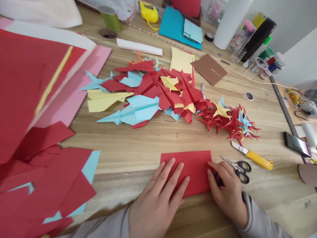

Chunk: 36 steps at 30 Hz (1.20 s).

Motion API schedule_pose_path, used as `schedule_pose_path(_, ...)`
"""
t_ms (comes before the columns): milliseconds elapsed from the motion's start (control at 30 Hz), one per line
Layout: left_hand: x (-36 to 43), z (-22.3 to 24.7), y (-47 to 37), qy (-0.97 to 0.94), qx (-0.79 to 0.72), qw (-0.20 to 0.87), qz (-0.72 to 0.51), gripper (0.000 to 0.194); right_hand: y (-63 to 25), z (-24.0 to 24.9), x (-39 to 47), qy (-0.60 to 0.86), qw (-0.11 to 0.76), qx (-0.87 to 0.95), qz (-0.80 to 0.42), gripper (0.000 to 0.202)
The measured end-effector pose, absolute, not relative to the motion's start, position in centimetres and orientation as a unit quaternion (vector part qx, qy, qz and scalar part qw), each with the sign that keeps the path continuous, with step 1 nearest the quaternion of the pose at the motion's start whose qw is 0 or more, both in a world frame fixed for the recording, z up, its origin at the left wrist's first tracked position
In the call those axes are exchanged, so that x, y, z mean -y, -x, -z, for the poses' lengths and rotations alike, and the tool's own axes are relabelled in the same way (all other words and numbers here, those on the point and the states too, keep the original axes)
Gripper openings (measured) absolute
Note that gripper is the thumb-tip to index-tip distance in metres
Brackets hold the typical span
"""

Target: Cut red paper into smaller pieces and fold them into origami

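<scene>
A rectangular sheet of red paper point(195, 172) lies on the wooden table in front of me. My left hand point(163, 195) rests flat over its left part, fingers spread and pressing on it. At the paper's right edge, my right hand point(226, 190) pinches the sheet between thumb and curled fingers. Just beyond that hand lie black-handled scissors point(240, 169) and a yellow utility knife point(255, 157) with its blade showing. Behind the sheet is a pile of folded paper planes point(158, 89), red, blue and yellow. Small folded paper stars point(230, 119) are heaped to its right.
Loose red and blue paper pieces point(61, 178) and large red and pink sheets point(66, 105) cover the left side. At the back are a yellow tape measure point(149, 12), a blue folder point(173, 28) and several bottles point(272, 66). A phone point(297, 144) lies at the right.
</scene>
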State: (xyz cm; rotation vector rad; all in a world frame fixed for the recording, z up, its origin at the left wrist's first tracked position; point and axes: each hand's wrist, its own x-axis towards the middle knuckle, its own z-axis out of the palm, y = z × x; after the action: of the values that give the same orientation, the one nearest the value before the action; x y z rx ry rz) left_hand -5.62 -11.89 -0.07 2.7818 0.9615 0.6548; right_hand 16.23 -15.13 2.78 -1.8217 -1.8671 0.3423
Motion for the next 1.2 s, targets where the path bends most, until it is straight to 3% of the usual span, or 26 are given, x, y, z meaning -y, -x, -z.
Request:
schedule_pose_path(300,12.0,0.2,5.6,-0.919,-0.323,0.058,-0.218,0.033,-16.1,-2.4,15.4,0.651,0.258,0.71,-0.074,0.019)
schedule_pose_path(900,11.8,-0.3,5.6,-0.926,-0.323,0.049,-0.192,0.044,-16.1,-3.8,15.0,0.607,0.065,0.792,0.017,0.024)
schedule_pose_path(1200,11.1,-0.6,5.2,-0.925,-0.325,0.029,-0.194,0.035,-16.1,-3.5,15.0,0.593,0.05,0.802,0.061,0.026)
